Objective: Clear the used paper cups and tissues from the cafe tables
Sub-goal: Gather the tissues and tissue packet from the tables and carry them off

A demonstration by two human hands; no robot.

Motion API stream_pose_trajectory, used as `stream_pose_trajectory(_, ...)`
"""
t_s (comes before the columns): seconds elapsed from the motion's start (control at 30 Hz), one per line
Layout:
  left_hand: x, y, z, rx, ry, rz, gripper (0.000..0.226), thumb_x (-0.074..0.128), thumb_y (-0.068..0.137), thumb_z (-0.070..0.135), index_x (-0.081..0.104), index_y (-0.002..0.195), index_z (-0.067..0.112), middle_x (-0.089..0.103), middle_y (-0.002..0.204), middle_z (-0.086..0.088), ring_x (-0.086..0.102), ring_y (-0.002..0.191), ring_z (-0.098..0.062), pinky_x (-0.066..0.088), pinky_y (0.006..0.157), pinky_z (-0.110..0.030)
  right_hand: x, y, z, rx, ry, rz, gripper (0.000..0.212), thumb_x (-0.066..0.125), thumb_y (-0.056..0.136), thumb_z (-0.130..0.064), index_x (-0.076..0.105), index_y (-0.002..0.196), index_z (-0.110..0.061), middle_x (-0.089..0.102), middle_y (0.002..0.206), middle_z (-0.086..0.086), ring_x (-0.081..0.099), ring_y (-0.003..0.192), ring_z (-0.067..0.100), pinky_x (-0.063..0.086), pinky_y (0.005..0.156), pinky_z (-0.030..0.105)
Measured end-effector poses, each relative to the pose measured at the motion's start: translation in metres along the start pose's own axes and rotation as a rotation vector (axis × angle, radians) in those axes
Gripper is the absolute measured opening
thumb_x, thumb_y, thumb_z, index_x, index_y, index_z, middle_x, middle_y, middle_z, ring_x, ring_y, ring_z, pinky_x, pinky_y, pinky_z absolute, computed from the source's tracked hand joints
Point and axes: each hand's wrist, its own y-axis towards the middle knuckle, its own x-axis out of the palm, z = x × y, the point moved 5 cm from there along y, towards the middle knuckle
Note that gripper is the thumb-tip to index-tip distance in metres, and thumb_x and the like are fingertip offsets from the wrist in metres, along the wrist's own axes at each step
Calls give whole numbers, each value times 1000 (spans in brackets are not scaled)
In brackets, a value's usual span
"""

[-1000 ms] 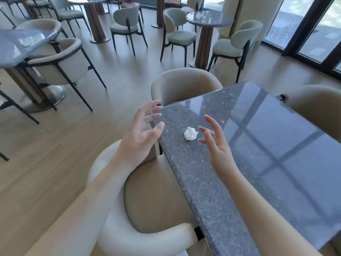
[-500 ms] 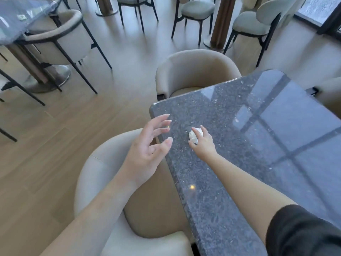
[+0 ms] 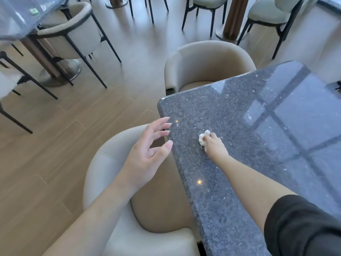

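Observation:
A crumpled white tissue (image 3: 203, 138) lies on the dark speckled stone table (image 3: 258, 145), near its left edge. My right hand (image 3: 215, 146) reaches across the tabletop and its curled fingers grip the tissue from the right side, partly covering it. My left hand (image 3: 147, 154) hovers beside the table's left edge, above a beige chair, with its fingers spread and nothing in it. No paper cup shows on this table.
Two beige tub chairs are tucked against the table, one below my left arm (image 3: 129, 209) and one at the far corner (image 3: 208, 65). More chairs with black legs (image 3: 72, 34) and other tables stand across the wooden floor (image 3: 55, 135).
My right hand has reached forward from above the tabletop onto the tissue and closed round it. The view has tilted down and come closer; my left hand stays open by the table edge.

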Motion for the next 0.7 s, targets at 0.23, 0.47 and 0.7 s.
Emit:
stream_pose_trajectory(0.23, 8, -9, 0, 3, -11, -10, 46, 63, 87, 46, 56, 132, 54, 61, 135, 22, 55, 133, -10, 57, 92, -27, -41, -60, -9, 163, 905, 167, 14, 64, 95, -15, 66, 106, -23, 66, 115, 14, 59, 80, 21, 43, 73, 31)
stream_pose_trajectory(0.47, 22, -19, 10, -8, 95, -62, 59, 62, 79, 54, 47, 136, 50, 52, 145, 23, 46, 139, 5, 49, 104, -22, -92, -159, -86, -147, 1502, 89, 14, 69, 94, -8, 64, 100, -19, 72, 105, -1, 69, 87, 12, 57, 75, 28)
stream_pose_trajectory(0.7, 16, -36, 12, -35, 225, -112, 65, 69, 79, 64, 44, 137, 51, 47, 141, 33, 44, 132, 16, 39, 107, -9, -111, -209, -150, -331, 1376, -59, 15, 71, 86, -28, 66, 100, -26, 70, 95, -3, 64, 88, 12, 51, 81, 32)
